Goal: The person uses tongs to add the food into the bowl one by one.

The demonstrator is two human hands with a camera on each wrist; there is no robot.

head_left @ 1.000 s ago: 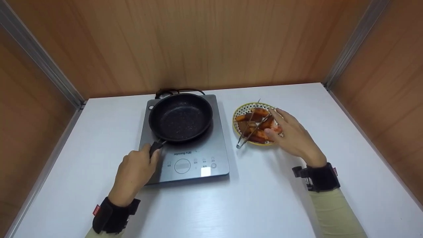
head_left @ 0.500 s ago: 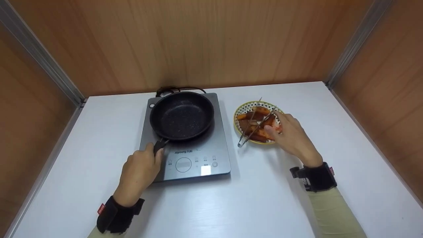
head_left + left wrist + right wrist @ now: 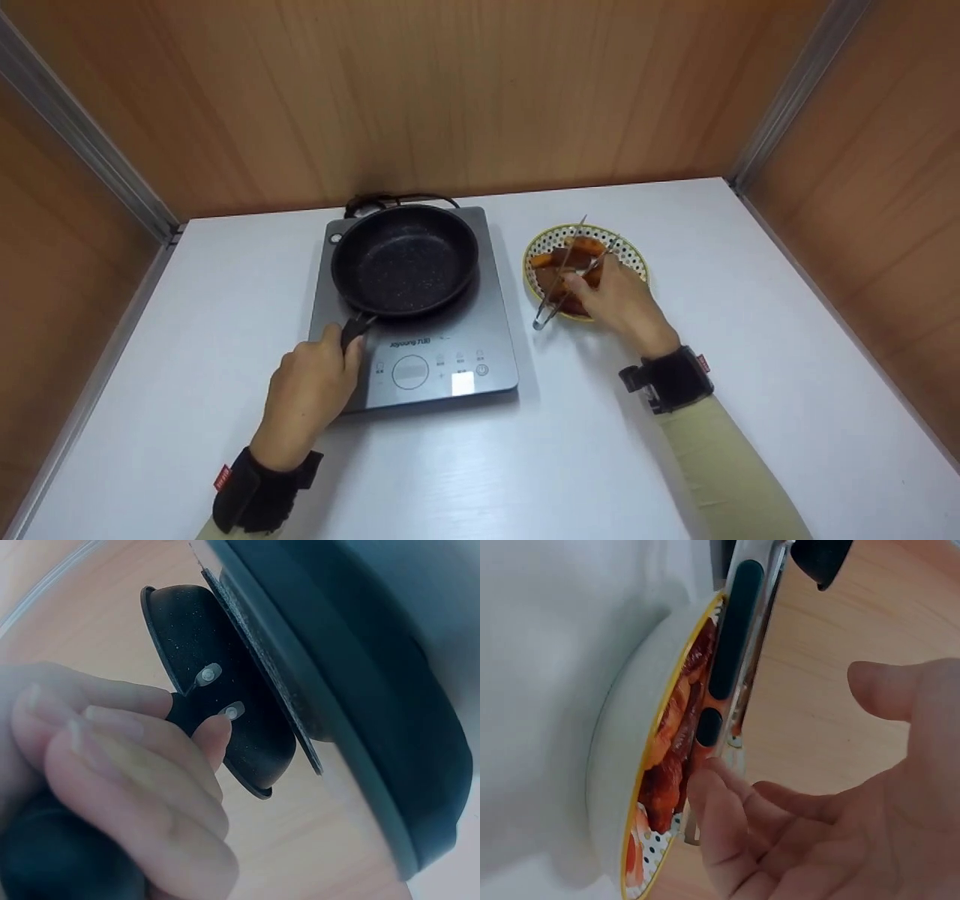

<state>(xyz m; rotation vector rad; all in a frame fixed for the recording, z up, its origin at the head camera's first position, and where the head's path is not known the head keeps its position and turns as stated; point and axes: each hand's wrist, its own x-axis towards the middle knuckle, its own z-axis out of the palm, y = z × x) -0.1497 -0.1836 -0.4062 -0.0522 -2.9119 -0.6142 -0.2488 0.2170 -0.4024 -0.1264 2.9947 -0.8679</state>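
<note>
My left hand (image 3: pixel 311 382) grips the black handle (image 3: pixel 356 328) of a dark frying pan (image 3: pixel 409 259), fingers curled round it in the left wrist view. The pan stands on a silver induction cooker (image 3: pixel 495 330). On the right, a yellow-rimmed dotted bowl (image 3: pixel 634 259) holds several reddish-brown and orange food pieces (image 3: pixel 667 765). Metal tongs (image 3: pixel 541 319) lie across the bowl, arms spread. Over the bowl is my right hand (image 3: pixel 622 300). In the right wrist view its fingertips (image 3: pixel 712 784) are at the tongs' near arm, while the thumb (image 3: pixel 877 686) stands well apart.
A white table (image 3: pixel 465 465) carries everything. Wooden panels (image 3: pixel 450 97) enclose it at the back and sides. A black cord (image 3: pixel 405 198) lies behind the cooker. Black straps (image 3: pixel 675 379) circle both wrists.
My right hand has moved left, from the bowl's right edge to over the bowl and tongs. The left hand keeps its grip on the pan handle. The view has shifted slightly.
</note>
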